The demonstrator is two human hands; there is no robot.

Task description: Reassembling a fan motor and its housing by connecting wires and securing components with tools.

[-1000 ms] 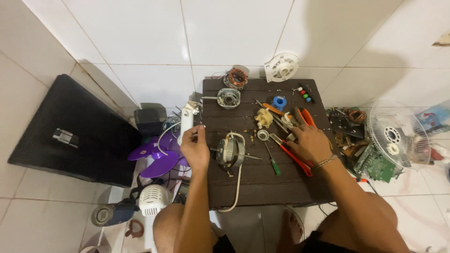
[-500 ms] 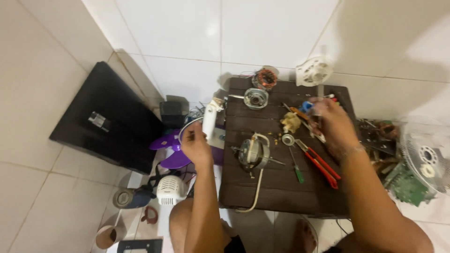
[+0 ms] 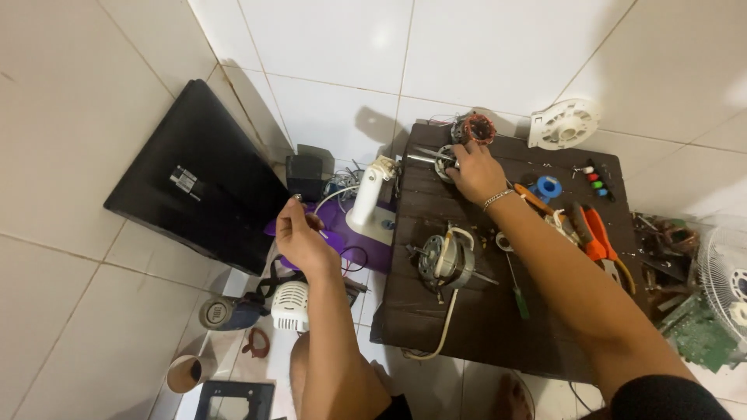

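My right hand (image 3: 476, 173) reaches to the far left corner of the dark wooden table (image 3: 482, 334). Its fingers are closed over a round metal motor cover (image 3: 442, 160), just below a copper-wound stator (image 3: 476, 128). My left hand (image 3: 299, 233) hovers off the table's left side, above a purple fan base (image 3: 327, 233) with a white post (image 3: 366, 194). Its fingers are curled, and something small may be pinched at the tips. A fan motor (image 3: 443, 260) with a white cable lies mid-table under my right forearm.
On the table lie a green screwdriver (image 3: 516, 294), orange pliers (image 3: 595, 232), a blue roll (image 3: 549, 187) and coloured buttons (image 3: 596, 180). A black flat case (image 3: 194, 194) leans at left. A white round part (image 3: 564, 123), a fan guard (image 3: 724, 272) and a circuit board (image 3: 700, 334) lie around.
My right hand moved from the tools at the table's right to the metal cover at the far left. My left hand drew off the table leftward. The camera swung left.
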